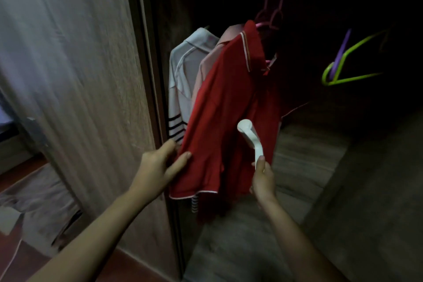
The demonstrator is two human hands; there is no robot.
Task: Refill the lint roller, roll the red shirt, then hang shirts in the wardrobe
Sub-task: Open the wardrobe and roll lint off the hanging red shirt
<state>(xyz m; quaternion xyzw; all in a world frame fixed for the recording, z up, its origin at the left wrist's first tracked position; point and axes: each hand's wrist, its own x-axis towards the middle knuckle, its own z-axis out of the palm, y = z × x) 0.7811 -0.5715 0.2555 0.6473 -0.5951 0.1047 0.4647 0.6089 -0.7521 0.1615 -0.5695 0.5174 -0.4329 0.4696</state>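
Red polo shirt hangs in wardrobe; left hand pinches its sleeve; right hand grips white lint roller against shirt front

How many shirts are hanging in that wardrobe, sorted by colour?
red shirt: 1
pink shirt: 1
white shirt: 1
Total: 3
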